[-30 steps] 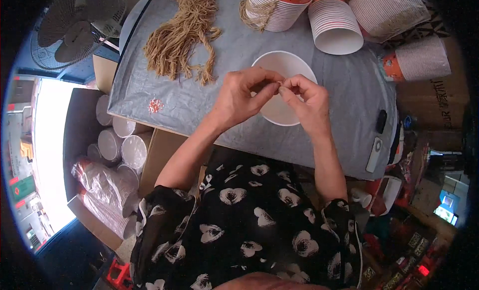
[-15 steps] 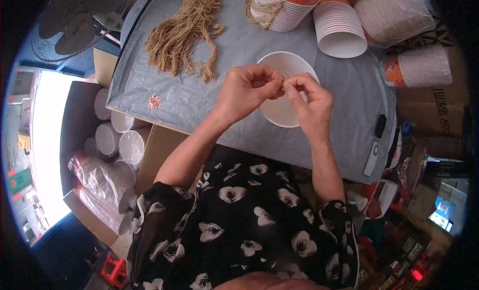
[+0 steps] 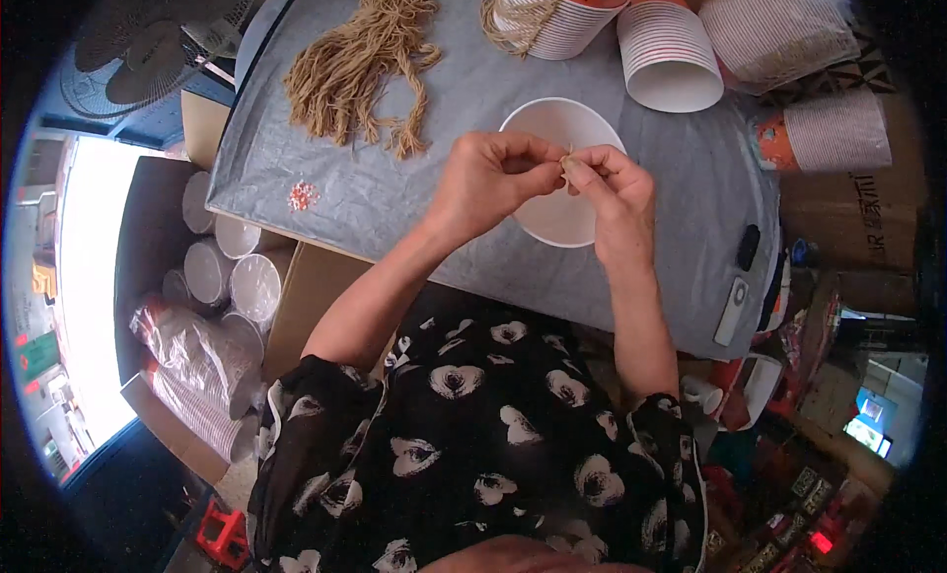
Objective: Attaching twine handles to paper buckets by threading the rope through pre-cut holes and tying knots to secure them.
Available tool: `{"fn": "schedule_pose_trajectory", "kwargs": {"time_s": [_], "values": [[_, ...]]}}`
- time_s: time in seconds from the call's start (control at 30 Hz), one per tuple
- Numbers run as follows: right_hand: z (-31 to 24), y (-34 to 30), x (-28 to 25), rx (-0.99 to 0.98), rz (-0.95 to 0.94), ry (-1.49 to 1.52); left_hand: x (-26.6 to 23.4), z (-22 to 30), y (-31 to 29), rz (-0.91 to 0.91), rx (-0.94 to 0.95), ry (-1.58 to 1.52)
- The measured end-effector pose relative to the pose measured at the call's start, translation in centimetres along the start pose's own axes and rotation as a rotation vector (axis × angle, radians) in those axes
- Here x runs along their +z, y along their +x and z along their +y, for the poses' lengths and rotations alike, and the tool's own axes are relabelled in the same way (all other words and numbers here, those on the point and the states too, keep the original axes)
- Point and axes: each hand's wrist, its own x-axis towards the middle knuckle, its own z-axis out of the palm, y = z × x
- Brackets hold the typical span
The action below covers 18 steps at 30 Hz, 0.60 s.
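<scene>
My left hand [image 3: 481, 186] and right hand [image 3: 623, 203] both pinched what looked like a bit of tan string [image 3: 566, 165] over the white tub [image 3: 554, 224] on the table [image 3: 681, 243]. It was thin, so loose fingers could drop it. A bump could tip the tub.

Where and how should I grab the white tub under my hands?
Probably pinch the white tub by its near rim, from your body side: its mouth faces up and that edge is uncovered, while left hand and right hand overlap its middle.
</scene>
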Motion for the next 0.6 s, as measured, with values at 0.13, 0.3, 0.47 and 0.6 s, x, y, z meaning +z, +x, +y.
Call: {"fn": "schedule_pose_trajectory", "kwargs": {"time_s": [0.13,0.3,0.47,0.6], "values": [[0.2,0.1,-0.3,0.014,-0.011,0.032,-0.2,-0.4,0.1,-0.04,-0.039,-0.06],[-1.6,0.4,-0.7,0.099,-0.006,0.119,-0.7,-0.2,-0.2,-0.126,-0.045,-0.08],[-1.6,0.6,-1.1,0.203,-0.129,-0.03,-0.5,-0.1,-0.2,-0.102,0.045,0.004],[-1.7,0.2,-1.1,0.18,-0.14,-0.039,-0.5,-0.2,-0.1,-0.096,0.003,-0.073]]}}
